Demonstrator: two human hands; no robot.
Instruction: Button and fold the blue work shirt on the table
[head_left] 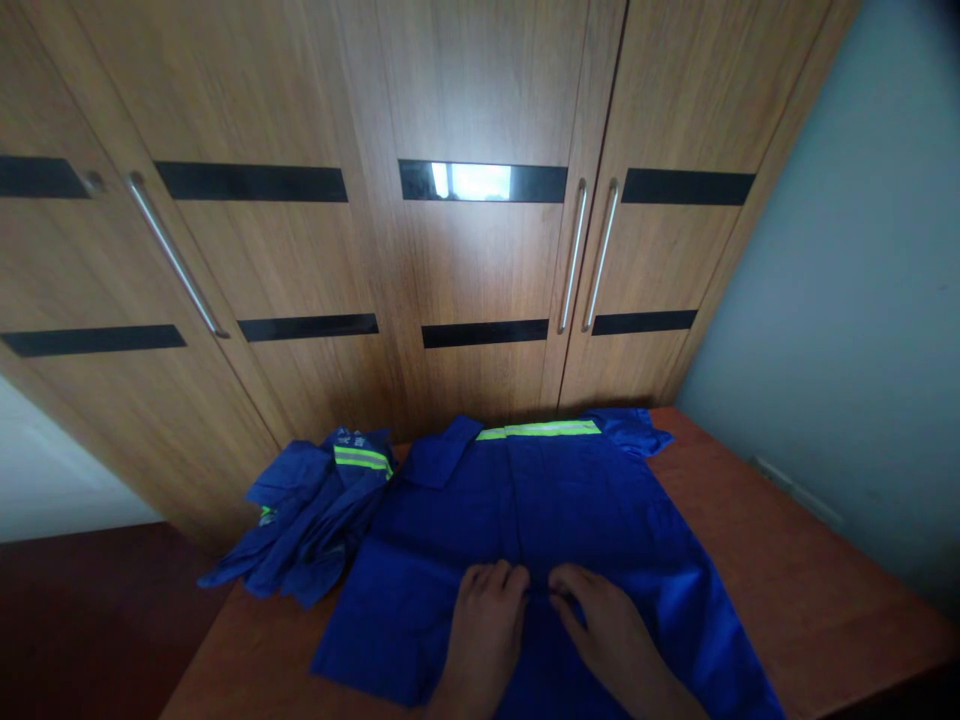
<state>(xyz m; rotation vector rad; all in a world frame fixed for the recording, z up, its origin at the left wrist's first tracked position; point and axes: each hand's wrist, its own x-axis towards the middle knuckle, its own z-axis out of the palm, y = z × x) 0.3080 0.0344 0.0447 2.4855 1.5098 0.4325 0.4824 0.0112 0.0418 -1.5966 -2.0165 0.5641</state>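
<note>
A blue work jacket (585,510) with a yellow-green reflective stripe lies spread over the table, its front seam running down the middle. My left hand (489,625) has its fingers curled on the cloth just left of that seam. Facing it across a small gap, my right hand (604,625) pinches the jacket between thumb and fingers at the right of the seam. The exact bit of cloth between the fingertips is too dark to make out. The jacket's lower part runs under my wrists and out of view.
Left of the jacket, a crumpled blue garment (315,515) with reflective stripes hangs partly over the edge of the reddish-brown table (780,600). Behind stands a wooden wardrobe (480,270) with metal handles, its doors closed. A pale wall (847,330) rises on the right.
</note>
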